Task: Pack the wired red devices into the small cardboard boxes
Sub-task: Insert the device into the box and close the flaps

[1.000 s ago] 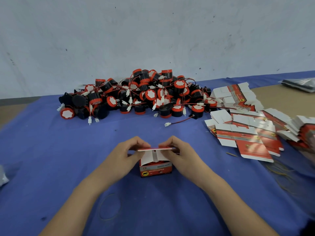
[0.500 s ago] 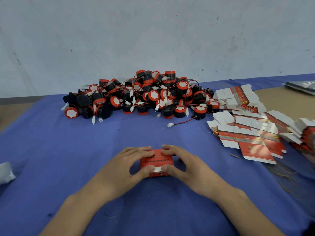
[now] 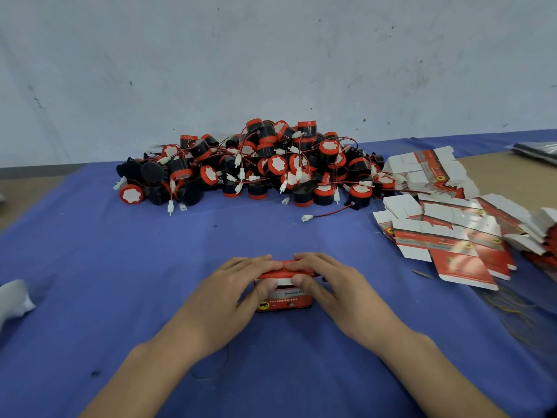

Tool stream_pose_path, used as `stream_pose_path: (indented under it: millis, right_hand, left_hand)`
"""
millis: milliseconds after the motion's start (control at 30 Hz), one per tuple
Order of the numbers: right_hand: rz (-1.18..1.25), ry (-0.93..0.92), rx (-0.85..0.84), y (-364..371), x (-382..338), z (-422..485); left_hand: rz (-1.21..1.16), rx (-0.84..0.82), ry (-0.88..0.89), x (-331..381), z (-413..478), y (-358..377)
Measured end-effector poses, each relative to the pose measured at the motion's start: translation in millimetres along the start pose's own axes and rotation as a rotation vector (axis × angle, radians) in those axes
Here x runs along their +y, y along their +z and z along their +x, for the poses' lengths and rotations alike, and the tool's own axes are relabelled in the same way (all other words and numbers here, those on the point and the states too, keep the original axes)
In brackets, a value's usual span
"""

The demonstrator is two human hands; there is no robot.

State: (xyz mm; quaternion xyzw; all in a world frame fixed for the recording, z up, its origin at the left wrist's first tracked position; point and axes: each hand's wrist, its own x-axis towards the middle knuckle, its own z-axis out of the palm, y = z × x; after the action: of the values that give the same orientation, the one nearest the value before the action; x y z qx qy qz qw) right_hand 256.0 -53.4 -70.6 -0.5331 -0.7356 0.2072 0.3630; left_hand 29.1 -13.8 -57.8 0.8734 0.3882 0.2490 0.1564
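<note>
A small red and white cardboard box [image 3: 286,300] stands on the blue cloth [image 3: 90,267] in front of me. My left hand [image 3: 232,285] and my right hand [image 3: 328,285] grip it from both sides, fingers over its top, thumbs on the near face at the lid's edge. What is inside the box is hidden. A big pile of red and black wired devices [image 3: 259,167] with white connectors lies at the back by the wall. One loose device [image 3: 355,200] trails its wire toward me.
Flat unfolded red and white box blanks [image 3: 452,236] lie in heaps at the right, some overlapping. A white scrap [image 3: 15,300] sits at the left edge. Thin yellow rubber bands [image 3: 512,309] lie at the right. A dark bag [image 3: 536,149] rests on the bare tabletop far right.
The lid flap that my hands held up has come down onto the box. Both hands now lie over the top, thumbs at the front.
</note>
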Motion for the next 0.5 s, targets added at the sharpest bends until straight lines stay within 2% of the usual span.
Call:
stream_pose_path:
  millis: [167,500]
  right_hand:
    - [-0.055,-0.013,0.01,1.3,-0.2,-2.0]
    - [-0.112,-0.009,0.053,1.1,-0.3,-4.6]
  left_hand:
    - [-0.147,-0.023,-0.074,-1.9,-2.4,0.0]
    - [-0.24,-0.027,-0.057,-1.2,-2.6,-2.9]
